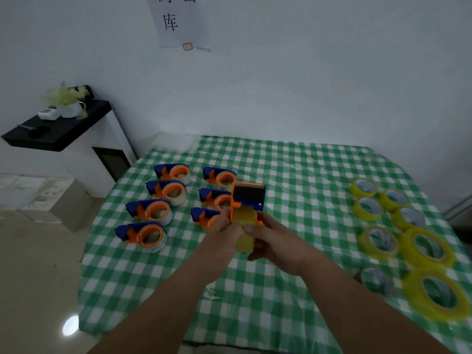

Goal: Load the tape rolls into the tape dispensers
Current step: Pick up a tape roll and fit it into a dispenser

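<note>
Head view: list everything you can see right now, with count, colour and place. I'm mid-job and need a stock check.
Loaded dispensers: seven, blue and orange, two columns on the table's left.
Held dispenser: one, blue and orange, above table centre, with a yellow tape roll in it.
Loose tape rolls: nine, yellow, table's right side; the near ones are blurred.
Tablecloth: one, green and white check.
Black shelf: one, far left, small items on it.
Paper sign: one, white, on the wall.
Left hand: grips the held dispenser.
Right hand: grips it too.
</note>
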